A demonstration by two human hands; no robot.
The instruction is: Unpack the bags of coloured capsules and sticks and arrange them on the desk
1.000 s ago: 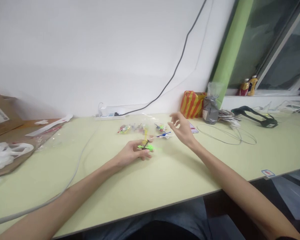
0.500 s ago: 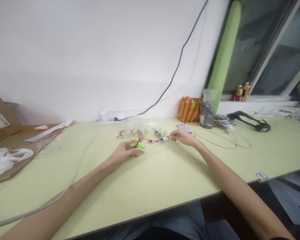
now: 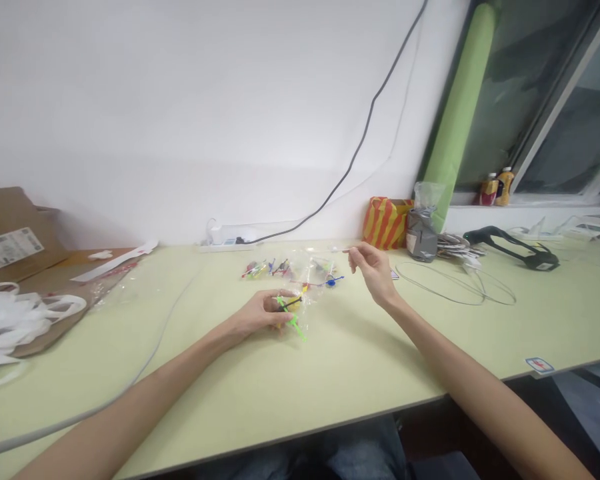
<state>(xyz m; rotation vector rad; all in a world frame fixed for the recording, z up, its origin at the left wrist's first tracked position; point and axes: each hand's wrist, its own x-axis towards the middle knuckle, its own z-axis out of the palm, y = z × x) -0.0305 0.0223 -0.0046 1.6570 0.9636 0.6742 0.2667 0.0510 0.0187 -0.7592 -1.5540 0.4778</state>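
Green piece [image 3: 299, 327]: head view, in the left hand [image 3: 257, 315], between the rear and near edges of the table [image 3: 360, 373].
Left hand: closed round the green piece and a black piece [image 3: 291, 304].
Right hand [image 3: 373, 271]: fingertips drawn narrow, nearer the rear edge; cannot tell whether they grip the clear plastic [image 3: 307, 261] just beside.
Blue piece [image 3: 332, 283]: near the right hand.
Coloured pieces [image 3: 261, 269]: toward the rear edge, near the power strip [image 3: 227, 247].

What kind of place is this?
It looks like an indoor workroom, maybe an office, but I can't be sure. There's a long table against a white wall, a power strip with a black cord, and an opened cardboard box.
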